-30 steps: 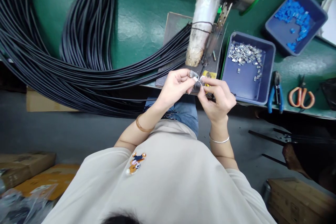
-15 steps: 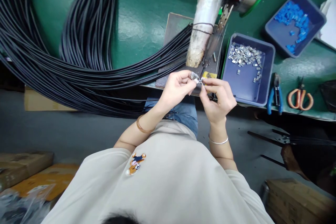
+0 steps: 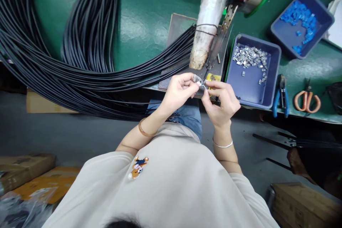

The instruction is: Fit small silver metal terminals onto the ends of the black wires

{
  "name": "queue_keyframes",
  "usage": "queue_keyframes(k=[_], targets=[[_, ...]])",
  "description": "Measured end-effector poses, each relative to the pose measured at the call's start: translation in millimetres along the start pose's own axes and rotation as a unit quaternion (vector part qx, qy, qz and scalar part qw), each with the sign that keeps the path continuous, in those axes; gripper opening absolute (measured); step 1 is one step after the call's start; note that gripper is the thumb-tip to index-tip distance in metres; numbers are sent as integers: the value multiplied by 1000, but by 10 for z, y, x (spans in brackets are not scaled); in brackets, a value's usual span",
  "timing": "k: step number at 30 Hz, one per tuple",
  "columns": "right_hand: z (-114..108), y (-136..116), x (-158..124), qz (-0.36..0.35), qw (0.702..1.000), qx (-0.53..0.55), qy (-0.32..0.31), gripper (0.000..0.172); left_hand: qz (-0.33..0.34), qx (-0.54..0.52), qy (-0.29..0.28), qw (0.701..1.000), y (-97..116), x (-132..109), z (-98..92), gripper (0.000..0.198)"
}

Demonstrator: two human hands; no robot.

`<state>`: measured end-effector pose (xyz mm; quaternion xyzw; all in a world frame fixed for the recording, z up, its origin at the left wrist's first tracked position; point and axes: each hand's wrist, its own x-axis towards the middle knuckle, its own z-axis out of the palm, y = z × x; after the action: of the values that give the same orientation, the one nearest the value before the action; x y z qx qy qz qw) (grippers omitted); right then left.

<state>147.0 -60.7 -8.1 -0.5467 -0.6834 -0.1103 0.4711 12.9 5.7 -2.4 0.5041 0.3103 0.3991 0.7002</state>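
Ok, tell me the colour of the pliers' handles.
The pliers' handles are blue; they show best in the head view.

**Green table (image 3: 144, 25), black cables (image 3: 88, 76)**

The small held piece (image 3: 198, 83) looked silvery. The trays (image 3: 242, 89) were slate blue, the metal pieces (image 3: 249, 55) silver, the plastic pieces (image 3: 295, 14) bright blue. The pliers (image 3: 282, 86) were blue-handled, the scissors (image 3: 308, 99) orange-handled. The shirt (image 3: 187, 181) was plain pale beige save for a cartoon motif (image 3: 138, 165) in orange, white and navy. The jeans (image 3: 191, 114) were blue. One bangle (image 3: 144, 131) was tan, the other silver.
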Motion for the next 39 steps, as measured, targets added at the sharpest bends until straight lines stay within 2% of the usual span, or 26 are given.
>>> queue_keyframes(k=[8,21,32,39], targets=[[-9,11,-36,-22,1000,-16,-6,18,-10,15,-5,1000,-14,-29,-3,10],[74,-64,-133,7,998,-43,53,17,34,81,6,996,-60,-121,-13,19],[123,-10,-220,-27,995,-62,77,22,-31,5,-51,998,10,-50,-46,18],[113,9,-212,-11,996,-56,70,20,-48,-2,-68,997,9,-28,-50,17]])
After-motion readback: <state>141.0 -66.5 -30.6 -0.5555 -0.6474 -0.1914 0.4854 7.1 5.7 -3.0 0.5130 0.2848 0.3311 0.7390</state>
